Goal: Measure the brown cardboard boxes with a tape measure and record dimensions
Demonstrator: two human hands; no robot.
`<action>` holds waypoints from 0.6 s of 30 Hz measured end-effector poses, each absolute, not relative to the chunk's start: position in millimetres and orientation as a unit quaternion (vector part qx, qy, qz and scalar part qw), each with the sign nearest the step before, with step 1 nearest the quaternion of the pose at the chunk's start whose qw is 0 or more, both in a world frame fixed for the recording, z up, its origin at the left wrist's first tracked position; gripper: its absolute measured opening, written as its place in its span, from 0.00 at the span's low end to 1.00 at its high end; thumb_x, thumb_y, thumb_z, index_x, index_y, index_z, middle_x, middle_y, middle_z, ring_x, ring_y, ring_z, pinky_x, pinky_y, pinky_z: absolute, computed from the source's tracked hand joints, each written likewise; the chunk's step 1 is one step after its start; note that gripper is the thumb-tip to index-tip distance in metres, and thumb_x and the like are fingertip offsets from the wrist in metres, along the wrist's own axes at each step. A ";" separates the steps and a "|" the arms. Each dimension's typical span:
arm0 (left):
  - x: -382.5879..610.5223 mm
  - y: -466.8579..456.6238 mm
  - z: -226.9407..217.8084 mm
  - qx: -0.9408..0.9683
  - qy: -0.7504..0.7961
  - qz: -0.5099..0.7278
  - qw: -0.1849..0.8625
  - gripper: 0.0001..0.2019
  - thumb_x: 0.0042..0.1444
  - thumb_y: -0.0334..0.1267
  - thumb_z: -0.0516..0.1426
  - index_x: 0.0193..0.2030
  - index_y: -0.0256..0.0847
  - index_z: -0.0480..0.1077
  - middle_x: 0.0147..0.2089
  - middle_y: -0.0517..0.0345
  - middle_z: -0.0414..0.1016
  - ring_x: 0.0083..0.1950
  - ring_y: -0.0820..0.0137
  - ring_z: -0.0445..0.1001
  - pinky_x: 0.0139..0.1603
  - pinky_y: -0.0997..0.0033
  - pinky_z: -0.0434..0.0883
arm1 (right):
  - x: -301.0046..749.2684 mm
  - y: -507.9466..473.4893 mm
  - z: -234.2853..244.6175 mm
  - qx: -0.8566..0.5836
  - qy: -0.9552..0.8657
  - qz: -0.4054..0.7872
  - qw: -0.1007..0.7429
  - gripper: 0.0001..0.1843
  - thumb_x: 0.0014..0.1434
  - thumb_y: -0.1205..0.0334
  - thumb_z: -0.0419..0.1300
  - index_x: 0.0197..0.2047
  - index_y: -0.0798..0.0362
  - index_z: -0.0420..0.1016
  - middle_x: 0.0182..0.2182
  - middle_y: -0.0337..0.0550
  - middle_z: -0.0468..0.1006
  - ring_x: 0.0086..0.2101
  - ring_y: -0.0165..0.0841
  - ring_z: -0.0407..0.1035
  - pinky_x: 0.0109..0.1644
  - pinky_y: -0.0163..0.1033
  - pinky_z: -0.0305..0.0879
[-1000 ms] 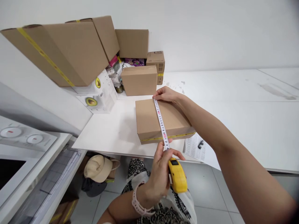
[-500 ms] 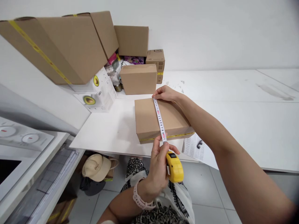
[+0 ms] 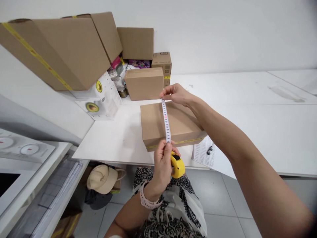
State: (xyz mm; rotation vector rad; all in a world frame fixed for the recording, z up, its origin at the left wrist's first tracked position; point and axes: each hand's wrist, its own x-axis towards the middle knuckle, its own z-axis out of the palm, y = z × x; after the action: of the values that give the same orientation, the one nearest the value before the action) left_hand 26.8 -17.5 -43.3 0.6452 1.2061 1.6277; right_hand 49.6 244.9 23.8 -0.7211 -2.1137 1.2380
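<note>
A closed cardboard box (image 3: 153, 122) with yellow tape along its front side lies on the white table. Above its top runs the white blade of a tape measure (image 3: 177, 166), whose yellow case hangs just beyond the table's front edge. My left hand (image 3: 163, 162) is closed around the blade near the case, the thumb pressed on it. At the box's far edge my right hand (image 3: 176, 94) pinches the blade's end between thumb and fingers. The right forearm passes over the box's right part and hides some of it.
Large cardboard boxes (image 3: 69, 49) rest on white avocado-printed boxes (image 3: 101, 99) at the left. A smaller carton (image 3: 144, 84) stands behind the measured box. A printed sheet (image 3: 204, 153) with a small black item lies at the right. A white appliance (image 3: 22, 145) is at lower left.
My left hand and the yellow case have moved up and slightly left, closer to the box, with less blade out. My right hand has lifted the blade's end a little at the far edge.
</note>
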 end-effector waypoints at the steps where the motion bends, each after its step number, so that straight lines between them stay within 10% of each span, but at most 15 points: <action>1: 24.4 -19.2 -41.4 0.286 0.504 0.668 0.467 0.15 0.64 0.54 0.58 0.39 0.44 0.70 0.27 0.60 0.73 0.26 0.75 0.68 0.26 0.79 0.66 | 50.1 242.5 30.9 -0.262 -0.787 0.469 0.304 0.06 0.49 0.65 0.72 0.30 0.54 0.80 0.31 0.43 0.80 0.35 0.33 0.72 0.43 0.40 0.69; 9: -4.0 -63.2 -63.4 0.325 0.541 0.734 0.252 0.13 0.66 0.50 0.57 0.40 0.42 0.71 0.55 0.51 0.77 0.27 0.78 0.69 0.27 0.77 0.70 | 122.8 164.4 74.2 -0.189 -0.766 0.408 0.459 0.12 0.58 0.55 0.68 0.44 0.51 0.81 0.42 0.43 0.81 0.46 0.39 0.75 0.52 0.46 0.72; 14: -27.7 -82.3 -92.4 0.171 0.570 0.760 0.260 0.12 0.63 0.48 0.60 0.38 0.41 0.69 0.70 0.48 0.67 0.23 0.82 0.67 0.20 0.79 0.67 | 209.5 114.9 -22.7 -0.436 -0.651 0.276 0.557 0.16 0.64 0.48 0.61 0.48 0.47 0.81 0.45 0.46 0.82 0.50 0.41 0.75 0.54 0.50 0.73; 18: -34.2 -74.0 -96.8 0.116 0.553 0.740 0.365 0.15 0.55 0.47 0.66 0.35 0.41 0.68 0.65 0.49 0.73 0.20 0.84 0.66 0.18 0.81 0.66 | 233.5 93.3 -93.4 -0.542 -0.611 0.374 0.439 0.27 0.66 0.42 0.55 0.61 0.47 0.73 0.57 0.51 0.77 0.58 0.46 0.71 0.58 0.56 0.70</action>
State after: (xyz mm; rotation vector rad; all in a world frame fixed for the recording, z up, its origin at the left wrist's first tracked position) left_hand -34.2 -74.0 -96.8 0.2976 1.4233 1.9030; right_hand 233.5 93.3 -93.4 -1.3467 -1.5185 0.9289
